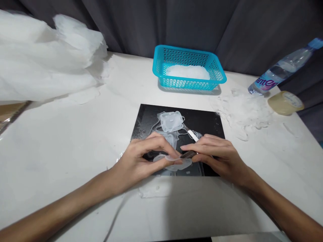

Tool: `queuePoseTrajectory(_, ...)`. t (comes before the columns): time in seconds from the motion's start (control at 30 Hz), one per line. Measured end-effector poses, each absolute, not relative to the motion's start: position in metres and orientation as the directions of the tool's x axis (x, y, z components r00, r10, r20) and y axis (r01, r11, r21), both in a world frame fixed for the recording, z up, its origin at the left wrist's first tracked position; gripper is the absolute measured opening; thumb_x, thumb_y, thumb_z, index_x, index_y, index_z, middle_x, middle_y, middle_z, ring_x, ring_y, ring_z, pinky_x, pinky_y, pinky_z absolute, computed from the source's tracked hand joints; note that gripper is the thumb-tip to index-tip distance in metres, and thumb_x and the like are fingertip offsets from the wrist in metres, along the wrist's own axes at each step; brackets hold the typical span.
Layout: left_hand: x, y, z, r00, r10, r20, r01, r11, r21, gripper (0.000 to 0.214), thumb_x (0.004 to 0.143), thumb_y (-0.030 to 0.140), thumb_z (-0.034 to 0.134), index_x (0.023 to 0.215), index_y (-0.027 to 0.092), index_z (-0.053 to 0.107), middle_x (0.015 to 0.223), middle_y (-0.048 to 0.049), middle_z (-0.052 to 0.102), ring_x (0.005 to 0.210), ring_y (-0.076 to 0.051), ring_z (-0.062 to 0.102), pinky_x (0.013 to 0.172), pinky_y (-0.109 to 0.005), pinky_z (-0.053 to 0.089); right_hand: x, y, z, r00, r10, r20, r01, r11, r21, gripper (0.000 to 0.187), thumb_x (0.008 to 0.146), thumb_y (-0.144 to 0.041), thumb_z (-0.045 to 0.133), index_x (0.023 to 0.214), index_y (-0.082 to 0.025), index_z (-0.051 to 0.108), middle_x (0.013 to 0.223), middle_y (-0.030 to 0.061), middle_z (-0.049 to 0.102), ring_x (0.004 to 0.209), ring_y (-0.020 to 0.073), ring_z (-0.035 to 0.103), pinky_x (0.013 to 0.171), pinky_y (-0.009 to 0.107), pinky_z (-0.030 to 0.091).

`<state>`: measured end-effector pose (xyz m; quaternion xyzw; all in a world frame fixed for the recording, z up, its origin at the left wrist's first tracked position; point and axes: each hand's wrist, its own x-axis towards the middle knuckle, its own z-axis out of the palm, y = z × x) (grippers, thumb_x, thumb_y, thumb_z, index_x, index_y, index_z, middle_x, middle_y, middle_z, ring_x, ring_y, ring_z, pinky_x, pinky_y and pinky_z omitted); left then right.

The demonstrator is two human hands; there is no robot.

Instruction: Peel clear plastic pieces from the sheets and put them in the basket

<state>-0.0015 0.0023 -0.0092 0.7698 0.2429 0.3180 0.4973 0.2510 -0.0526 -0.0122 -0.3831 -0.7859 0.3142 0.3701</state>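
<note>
Translucent piece (pixel 186 164) is over the black mat (pixel 208 121), pinched in my left hand (pixel 141 153), dark tool (pixel 188 154) gripped in my right hand (pixel 222 153), so I'd guess midway: white pile (pixel 188 71) basketed, more pieces (pixel 171 121) beyond.

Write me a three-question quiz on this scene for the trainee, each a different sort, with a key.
1. Open: what does the left hand pinch, and what does the right hand hold?
2. True or false: the basket stands beyond the mat, as the wearer sees it.
3. Fill in: the cap on the bottle is ____.

Key:
1. Left, a translucent piece; right, a dark tool.
2. True.
3. Blue.
</note>
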Motion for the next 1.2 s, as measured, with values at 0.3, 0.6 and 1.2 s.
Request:
queuePoseTrajectory(0.3, -0.0039, 0.002, -0.0111, 0.676, 0.694, 0.246, 0.078, -0.399, 0.913, 0.008, 0.093, 0.018, 0.076, 0.097, 0.025, 0.077, 0.086, 0.0009, 0.08, 0.083, -0.017, 0.072, 0.085, -0.03, 0.055, 0.2511, -0.054, -0.0133, -0.427, 0.837, 0.342, 0.373, 0.508, -0.776, 0.029, 0.102, -0.02, 0.065, 0.131, -0.022, 0.07, 0.092, 0.001, 0.074, 0.083, 0.0138, 0.062, 0.079, 0.028, 0.051)
queuePoseTrajectory(0.6, -0.0017, 0.0022, -0.0102, 0.669, 0.698, 0.256, 0.058, -0.392, 0.918, 0.013, 0.091, 0.011, 0.077, 0.093, 0.023, 0.073, 0.09, 0.0028, 0.082, 0.085, -0.013, 0.071, 0.083, -0.026, 0.053, 0.2474, -0.0539, -0.0131, -0.375, 0.86, 0.347, 0.349, 0.478, -0.806, 0.024, 0.101, -0.018, 0.065, 0.124, -0.019, 0.074, 0.091, 0.0012, 0.074, 0.084, 0.014, 0.063, 0.079, 0.028, 0.05)
queuePoseTrajectory(1.2, -0.0022, -0.0007, -0.0082, 0.649, 0.743, 0.164, 0.106, -0.302, 0.948, 0.01, 0.091, 0.018, 0.079, 0.094, 0.025, 0.072, 0.091, 0.0044, 0.081, 0.08, -0.012, 0.075, 0.074, -0.022, 0.056, 0.2516, -0.0501, -0.0096, -0.371, 0.868, 0.331, 0.359, 0.463, -0.811, 0.024, 0.101, -0.019, 0.065, 0.122, -0.021, 0.076, 0.094, 0.0011, 0.076, 0.084, 0.0134, 0.064, 0.079, 0.027, 0.052)
